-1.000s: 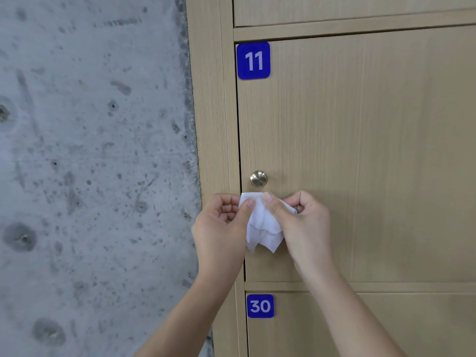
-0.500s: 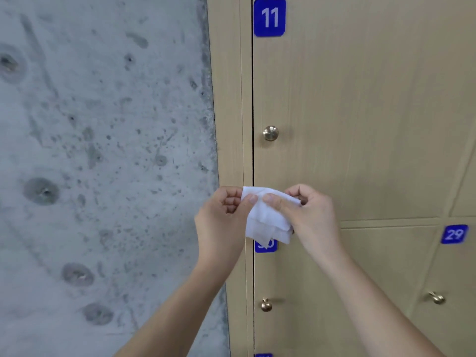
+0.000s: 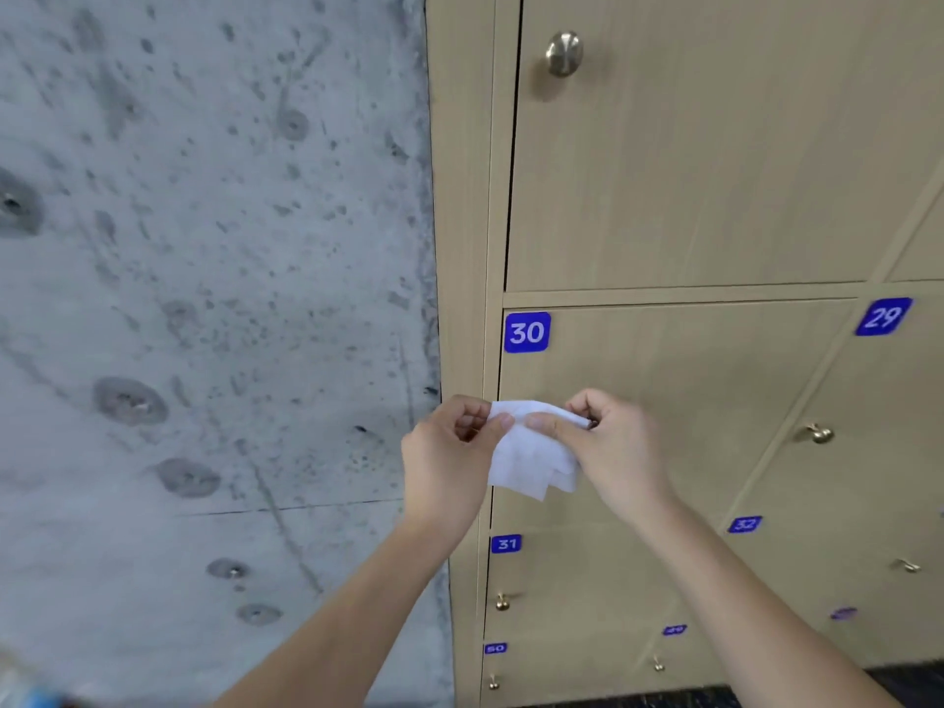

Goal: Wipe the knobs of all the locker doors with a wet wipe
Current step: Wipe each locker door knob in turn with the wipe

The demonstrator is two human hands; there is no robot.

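Behind the wet wipe (image 3: 531, 459) and both hands, door 30's knob is hidden.

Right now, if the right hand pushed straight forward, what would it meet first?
Probably door 30, right behind the right hand and the wipe; its knob is hidden, and depth is unclear.

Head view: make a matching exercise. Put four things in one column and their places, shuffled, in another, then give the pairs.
Things:
1. wipe
2. label 30
3. label 29
4. big knob

Places:
A. top of the frame, on the upper door
B. right edge of the frame
C. between both hands
D. top left corner of its door, above the hands

Pairs: 1-C, 2-D, 3-B, 4-A
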